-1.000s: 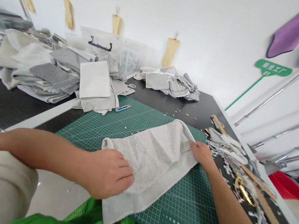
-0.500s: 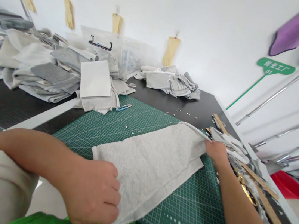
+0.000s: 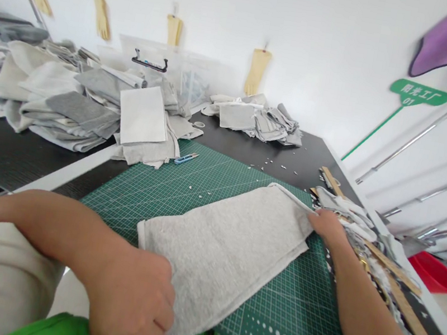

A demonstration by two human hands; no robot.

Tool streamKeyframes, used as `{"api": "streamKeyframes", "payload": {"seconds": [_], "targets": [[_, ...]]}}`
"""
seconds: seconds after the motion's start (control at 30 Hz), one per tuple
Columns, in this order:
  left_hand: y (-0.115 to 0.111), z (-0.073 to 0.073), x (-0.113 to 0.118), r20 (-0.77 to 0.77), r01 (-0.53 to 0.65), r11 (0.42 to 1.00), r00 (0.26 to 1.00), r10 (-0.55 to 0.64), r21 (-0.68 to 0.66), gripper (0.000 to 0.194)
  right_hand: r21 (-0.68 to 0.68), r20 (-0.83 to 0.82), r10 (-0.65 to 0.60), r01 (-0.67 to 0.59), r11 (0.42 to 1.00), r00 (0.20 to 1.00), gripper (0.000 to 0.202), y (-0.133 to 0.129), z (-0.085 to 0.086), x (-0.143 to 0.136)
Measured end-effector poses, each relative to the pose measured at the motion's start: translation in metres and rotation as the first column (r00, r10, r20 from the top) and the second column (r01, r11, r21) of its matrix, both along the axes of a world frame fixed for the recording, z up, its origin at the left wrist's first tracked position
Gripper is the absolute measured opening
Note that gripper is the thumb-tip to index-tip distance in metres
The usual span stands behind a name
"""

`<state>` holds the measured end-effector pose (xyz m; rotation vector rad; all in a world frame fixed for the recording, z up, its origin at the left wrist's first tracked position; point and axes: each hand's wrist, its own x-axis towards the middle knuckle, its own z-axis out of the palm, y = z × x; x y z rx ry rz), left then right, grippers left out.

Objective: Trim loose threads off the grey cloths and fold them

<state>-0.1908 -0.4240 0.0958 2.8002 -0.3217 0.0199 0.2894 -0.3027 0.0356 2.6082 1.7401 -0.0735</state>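
A folded light grey fabric piece [image 3: 223, 247] lies across the green cutting mat [image 3: 286, 307], its layers nearly lined up along the near edge. At its near left end, my left hand [image 3: 134, 300] is closed on the cloth, fingertips hidden from me. My right hand [image 3: 326, 226] pinches the far right corner between thumb and fingers. The cloth is drawn out fairly flat between both hands. Beyond it on the mat lie a blue-handled thread snipper [image 3: 186, 158] and a few white scraps.
Stacks of grey fabric [image 3: 76, 104] fill the left, with a white sheet [image 3: 143, 115] on top. Another fabric pile [image 3: 256, 119] sits at the back. Wooden rulers [image 3: 394, 268] and cloth scraps line the right edge. A red basin [image 3: 438, 275] stands beyond the table.
My left hand has moved slightly down and toward me, pulling the near end. The fabric lies flatter, and its lower layer shows less along the near edge. My right hand keeps its corner.
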Motion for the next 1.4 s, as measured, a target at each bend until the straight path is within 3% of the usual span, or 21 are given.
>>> {"api": "streamKeyframes", "payload": {"seconds": [0.17,0.27,0.43,0.57,0.67,0.73,0.87,0.97,1.07,1.23,1.4], "targets": [[-0.002,-0.009,-0.001,-0.095,0.012,1.0,0.995,-0.011,0.017,0.014,-0.032,0.014,-0.008,0.009,0.999,1.0,0.037,-0.007,0.003,-0.003],[-0.002,-0.003,0.002,-0.059,-0.041,0.999,0.997,0.04,-0.027,0.012,-0.022,0.036,-0.039,0.04,0.999,0.999,0.043,-0.013,0.009,-0.007],[0.0,0.013,0.012,-0.007,-0.071,0.996,0.997,0.071,-0.046,0.011,0.2,0.152,-0.029,-0.002,0.98,0.988,0.045,-0.02,0.023,-0.028],[0.006,0.013,0.017,0.009,-0.078,0.997,0.997,0.078,0.006,0.006,0.267,0.197,0.233,-0.281,0.922,0.952,0.038,-0.025,0.023,-0.065],[0.026,0.008,0.027,0.041,-0.238,0.971,0.97,0.238,-0.017,0.02,0.238,0.16,0.464,-0.49,0.838,0.871,0.041,-0.034,0.016,-0.103],[0.049,0.004,0.039,0.095,-0.412,0.911,0.906,0.411,-0.009,0.026,0.177,0.097,0.542,-0.55,0.816,0.835,0.045,-0.043,0.01,-0.13],[0.103,-0.004,0.068,0.088,-0.744,0.668,0.668,0.739,0.034,0.033,0.123,0.003,0.608,-0.603,0.788,0.794,0.049,-0.062,0.003,-0.167],[0.135,-0.011,0.089,-0.017,-0.841,0.536,0.536,0.844,0.081,0.046,0.131,-0.017,0.601,-0.594,0.794,0.799,0.048,-0.07,0.0,-0.176],[0.156,-0.017,0.11,-0.157,-0.881,0.464,0.447,0.88,0.092,0.057,0.126,-0.029,0.596,-0.588,0.799,0.803,0.045,-0.072,-0.001,-0.176],[0.178,-0.025,0.138,-0.376,-0.892,0.443,0.443,0.814,-0.092,0.054,0.135,-0.027,0.588,-0.579,0.804,0.809,0.044,-0.075,-0.002,-0.178],[0.189,-0.03,0.146,-0.565,-0.899,0.277,0.43,0.704,-0.339,0.049,0.162,-0.064,0.601,-0.586,0.794,0.796,0.046,-0.077,0.0,-0.179]]}}
